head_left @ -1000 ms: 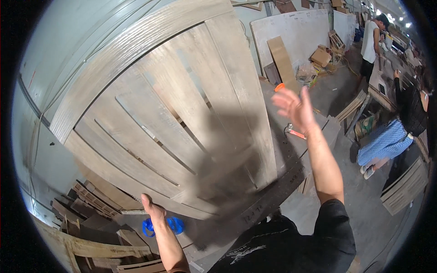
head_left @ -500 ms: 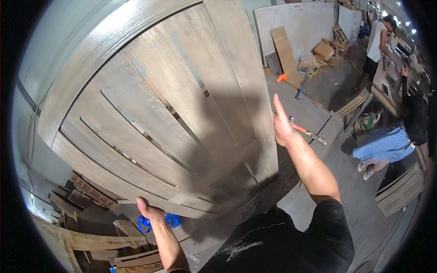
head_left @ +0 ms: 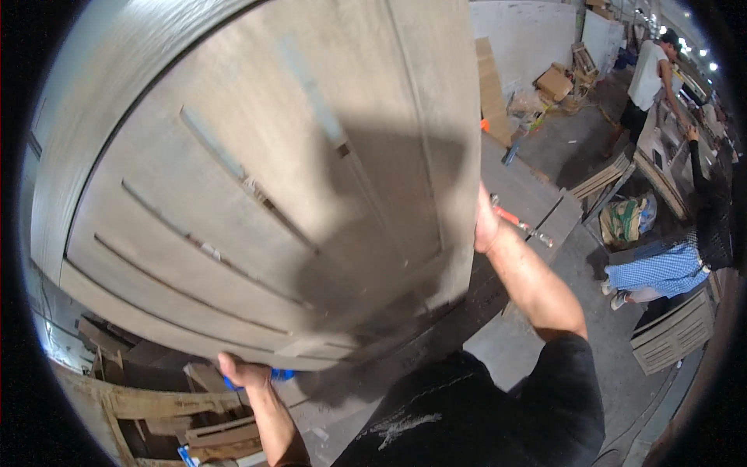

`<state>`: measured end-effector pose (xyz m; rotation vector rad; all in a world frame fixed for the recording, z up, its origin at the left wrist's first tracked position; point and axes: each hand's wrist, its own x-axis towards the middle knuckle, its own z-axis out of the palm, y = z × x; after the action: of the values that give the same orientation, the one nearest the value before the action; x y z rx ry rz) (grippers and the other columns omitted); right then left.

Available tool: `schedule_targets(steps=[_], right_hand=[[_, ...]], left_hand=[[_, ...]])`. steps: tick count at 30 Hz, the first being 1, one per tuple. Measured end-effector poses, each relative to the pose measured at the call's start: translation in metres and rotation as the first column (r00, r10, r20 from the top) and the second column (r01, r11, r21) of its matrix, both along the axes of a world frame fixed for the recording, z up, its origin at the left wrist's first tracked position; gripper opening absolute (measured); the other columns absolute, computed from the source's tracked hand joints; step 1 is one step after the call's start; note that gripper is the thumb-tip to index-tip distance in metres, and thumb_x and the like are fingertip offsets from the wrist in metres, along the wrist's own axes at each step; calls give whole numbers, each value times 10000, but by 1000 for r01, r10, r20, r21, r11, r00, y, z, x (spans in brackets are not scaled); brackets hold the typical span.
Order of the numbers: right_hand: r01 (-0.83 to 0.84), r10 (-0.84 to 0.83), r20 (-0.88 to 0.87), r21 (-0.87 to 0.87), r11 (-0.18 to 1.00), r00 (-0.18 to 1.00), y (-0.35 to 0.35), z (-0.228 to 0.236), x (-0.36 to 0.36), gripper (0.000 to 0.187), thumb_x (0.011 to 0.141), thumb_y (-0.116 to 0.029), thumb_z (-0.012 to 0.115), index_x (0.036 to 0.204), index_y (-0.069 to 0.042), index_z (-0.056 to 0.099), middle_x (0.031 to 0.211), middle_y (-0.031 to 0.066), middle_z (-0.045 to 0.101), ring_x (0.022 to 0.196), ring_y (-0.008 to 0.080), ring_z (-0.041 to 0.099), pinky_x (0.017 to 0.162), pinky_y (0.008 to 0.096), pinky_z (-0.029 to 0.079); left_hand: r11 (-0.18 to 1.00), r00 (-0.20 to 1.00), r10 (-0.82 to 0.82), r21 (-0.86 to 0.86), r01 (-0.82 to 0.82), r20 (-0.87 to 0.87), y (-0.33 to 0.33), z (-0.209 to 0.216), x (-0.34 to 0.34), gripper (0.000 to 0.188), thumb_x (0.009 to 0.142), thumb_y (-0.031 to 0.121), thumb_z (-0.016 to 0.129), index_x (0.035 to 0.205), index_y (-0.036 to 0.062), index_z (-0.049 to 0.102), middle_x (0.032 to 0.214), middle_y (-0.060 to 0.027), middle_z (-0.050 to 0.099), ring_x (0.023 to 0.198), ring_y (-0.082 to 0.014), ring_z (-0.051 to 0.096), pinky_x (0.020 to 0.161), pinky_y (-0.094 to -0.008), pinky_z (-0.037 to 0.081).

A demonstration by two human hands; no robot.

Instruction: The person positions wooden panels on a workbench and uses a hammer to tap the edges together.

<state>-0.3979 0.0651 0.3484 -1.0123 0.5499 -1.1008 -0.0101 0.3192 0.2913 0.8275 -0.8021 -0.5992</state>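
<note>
A large slatted wooden panel (head_left: 233, 257) with a greyish-brown finish stands tilted before me and fills much of the view. At its lower left edge, my left hand (head_left: 246, 375) grips with the thumb showing and the other fingers hidden. My right hand (head_left: 485, 224) clasps the right edge, its fingers mostly behind the panel. The shadow of my head and shoulders falls across the slats. Close to the right hand, a red-handled hammer (head_left: 515, 221) lies on the work surface (head_left: 537, 198). Something blue and rounded (head_left: 282, 374) shows just behind my left hand.
Timber pieces (head_left: 171, 405) crowd the lower left. Across the aisle, a person in a white top (head_left: 647, 74) and another with blue checked cloth (head_left: 657, 265) are at a bench. A slatted panel (head_left: 673, 335) leans at the right. Cardboard boxes (head_left: 555, 84) sit farther back.
The panel has come closer and shifted left, and its slots look narrower. My left hand has moved left and slightly down with it; my right hand now sits farther behind the edge.
</note>
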Motion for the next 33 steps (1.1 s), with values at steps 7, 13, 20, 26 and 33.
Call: schedule_targets(steps=[7,13,20,26,33], right_hand=[[-96,94,150,12,995,984,8,-6,-7,727,1022,-620,275,1498,-79,371,1440,75,494,1279,205,507,1075,391,422],[46,-42,71,-52,998,997,15,-20,-11,788,1005,-652,280,1513,-53,340,1493,121,434,1341,234,444,1112,408,367],[-21,21,2,48,999,1000,16,7,-23,885,971,-718,288,1534,-35,303,1561,144,353,1426,263,342,1176,415,245],[396,-393,73,-38,918,917,-36,-5,-75,875,942,-771,209,1545,-146,317,1501,72,447,1342,249,425,1115,436,302],[69,-86,170,105,992,982,24,9,5,723,1011,-610,340,1489,-70,382,1419,117,505,1257,221,521,1031,410,465]], left_hand=[[999,999,-38,-29,37,-10,5,-15,10,763,912,556,539,1469,59,384,1452,-117,463,1293,-316,472,1067,-483,392],[1000,1000,-16,-15,16,-14,13,-22,9,838,890,594,567,1484,39,363,1464,-123,440,1316,-315,452,1082,-481,378],[992,989,-124,-16,126,86,29,-41,27,738,1002,614,378,1554,139,259,1572,-65,321,1391,-300,369,1144,-495,310],[995,996,-91,-40,90,-4,20,-45,20,761,992,626,360,1551,119,260,1568,-89,322,1394,-309,363,1140,-497,306],[994,989,108,26,-106,-102,7,-30,0,808,954,633,409,1528,76,298,1546,-102,350,1382,-317,375,1137,-484,307]])
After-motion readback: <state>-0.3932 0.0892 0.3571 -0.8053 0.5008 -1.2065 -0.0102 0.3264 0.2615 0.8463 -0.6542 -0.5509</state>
